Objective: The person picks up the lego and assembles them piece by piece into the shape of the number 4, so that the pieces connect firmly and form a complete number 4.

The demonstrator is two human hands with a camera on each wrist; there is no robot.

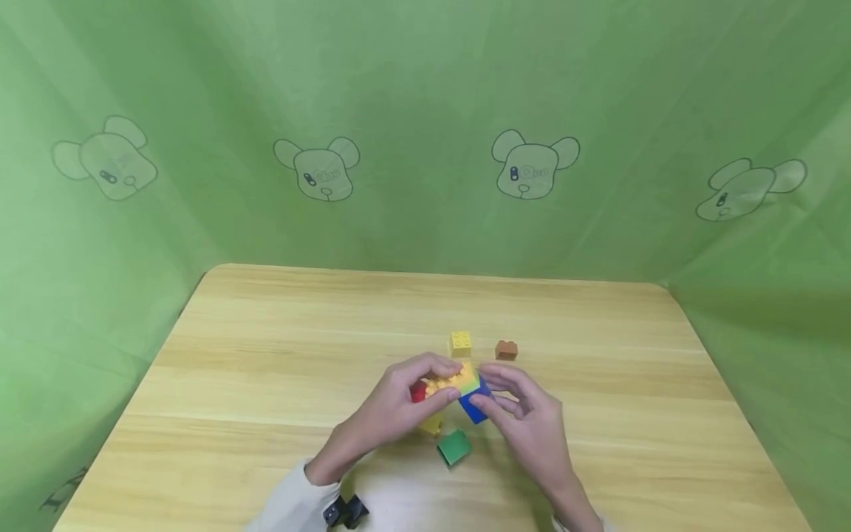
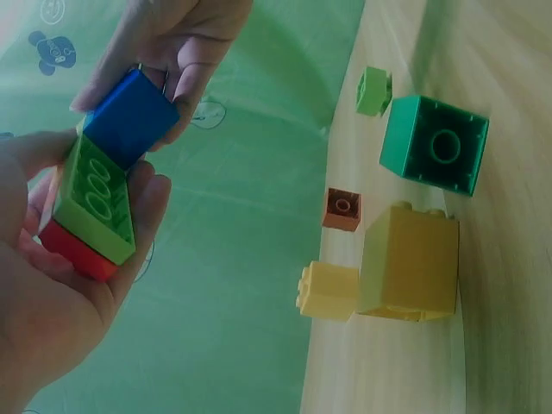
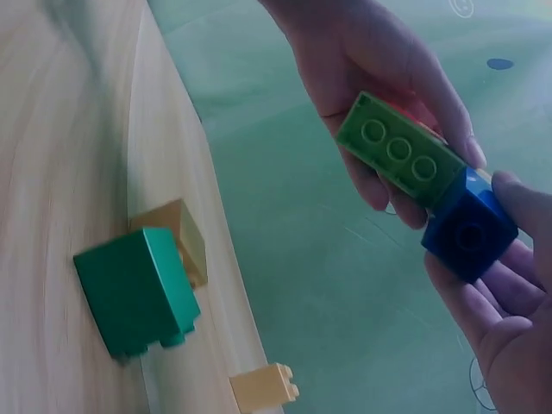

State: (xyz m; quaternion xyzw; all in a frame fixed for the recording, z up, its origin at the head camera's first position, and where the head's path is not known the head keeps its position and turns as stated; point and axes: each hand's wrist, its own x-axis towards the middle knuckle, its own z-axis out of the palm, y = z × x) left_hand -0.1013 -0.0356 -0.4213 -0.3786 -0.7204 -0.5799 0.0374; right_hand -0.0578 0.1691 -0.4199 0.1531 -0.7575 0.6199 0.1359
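Note:
My left hand [image 1: 395,403] holds a small stack of toy building bricks above the table. In it are a yellow-orange studded brick [image 1: 453,381] on top, a long light green brick [image 3: 398,148] below with its hollow underside showing, and a red brick [image 2: 78,250] at one end. My right hand [image 1: 532,421] pinches a blue brick [image 1: 475,403] between thumb and fingers. The blue brick meets the far end of the light green one, its own hollow underside facing down [image 3: 470,235].
On the wooden table [image 1: 266,332] lie a yellow brick [image 1: 461,343], a brown brick [image 1: 507,350], a dark green brick [image 1: 454,448] on its side and a larger yellow brick [image 2: 410,263] under my left hand. A small light green brick [image 2: 373,91] shows too. Green curtains [image 1: 425,89] surround the table.

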